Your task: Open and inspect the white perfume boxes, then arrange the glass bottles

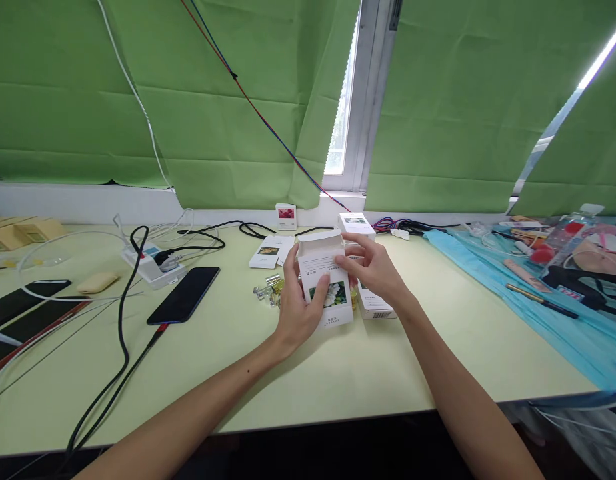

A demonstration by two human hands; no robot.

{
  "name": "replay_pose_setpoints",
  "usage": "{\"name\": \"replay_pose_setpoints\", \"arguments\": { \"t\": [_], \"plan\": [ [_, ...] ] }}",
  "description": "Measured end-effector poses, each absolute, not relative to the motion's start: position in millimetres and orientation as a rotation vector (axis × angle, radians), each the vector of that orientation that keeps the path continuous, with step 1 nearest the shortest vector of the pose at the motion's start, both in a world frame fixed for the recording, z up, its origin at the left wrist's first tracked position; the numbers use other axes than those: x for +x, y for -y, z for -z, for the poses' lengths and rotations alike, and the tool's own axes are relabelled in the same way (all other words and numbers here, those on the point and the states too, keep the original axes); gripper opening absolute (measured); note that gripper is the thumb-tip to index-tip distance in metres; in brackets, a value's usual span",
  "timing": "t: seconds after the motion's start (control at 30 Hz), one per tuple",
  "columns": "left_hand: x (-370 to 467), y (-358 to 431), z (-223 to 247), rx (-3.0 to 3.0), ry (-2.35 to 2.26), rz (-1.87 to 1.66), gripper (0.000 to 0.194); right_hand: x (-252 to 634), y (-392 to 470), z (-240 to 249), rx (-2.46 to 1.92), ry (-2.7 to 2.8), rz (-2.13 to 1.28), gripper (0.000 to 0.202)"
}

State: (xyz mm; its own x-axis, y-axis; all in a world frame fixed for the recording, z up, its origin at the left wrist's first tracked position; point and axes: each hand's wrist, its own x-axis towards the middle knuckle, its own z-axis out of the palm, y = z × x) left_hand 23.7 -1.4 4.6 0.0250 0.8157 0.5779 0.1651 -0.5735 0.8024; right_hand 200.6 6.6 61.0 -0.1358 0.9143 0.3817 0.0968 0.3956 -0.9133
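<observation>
A small white carton (337, 313) with a picture of white flowers is held up above the table, its top flap raised. My left hand (301, 303) wraps round its left side, thumb across the front. At its upper right, my right hand (371, 263) grips the edge with thumb and fingers. Behind the carton lie small glass vials (271, 287), partly hidden by my left hand. Another white box (375, 307) rests on the table below my right hand. Farther back are a flat white carton (268, 252) with a yellow picture and a white box (357, 223).
A white box with a red picture (287, 217) stands near the wall. To the left are a phone (184, 295) on a cable, a power strip (155, 267) and tangled cords. On the right, blue sheeting (488, 287) bears a pen (542, 301), a bottle (571, 233) and clutter.
</observation>
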Motion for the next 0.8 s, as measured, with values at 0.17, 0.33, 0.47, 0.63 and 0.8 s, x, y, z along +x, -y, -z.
{"name": "replay_pose_setpoints", "arguments": {
  "t": [0.17, 0.33, 0.47, 0.63, 0.8],
  "plan": [
    [24.6, 1.3, -5.4, 1.752, -0.945, -1.627, 0.070, 200.8, -6.0, -62.4, -0.923, 1.507, -0.941, 0.065],
    [25.2, 3.0, -7.7, 1.685, -0.897, -1.616, 0.065, 200.8, -5.4, -63.5, -0.898, 1.495, -0.950, 0.063],
    [25.1, 2.6, -7.5, 1.675, -0.900, -1.607, 0.062, 200.6, -4.5, -64.0, -0.884, 1.509, -0.947, 0.056],
    [24.9, 0.8, -4.8, 1.679, -0.890, -1.619, 0.061, 201.5, -4.9, -63.6, -0.871, 1.530, -0.937, 0.053],
    [24.9, 0.5, -3.6, 1.688, -0.894, -1.627, 0.059, 202.2, -4.9, -64.4, -0.871, 1.547, -0.933, 0.050]
  ]
}}
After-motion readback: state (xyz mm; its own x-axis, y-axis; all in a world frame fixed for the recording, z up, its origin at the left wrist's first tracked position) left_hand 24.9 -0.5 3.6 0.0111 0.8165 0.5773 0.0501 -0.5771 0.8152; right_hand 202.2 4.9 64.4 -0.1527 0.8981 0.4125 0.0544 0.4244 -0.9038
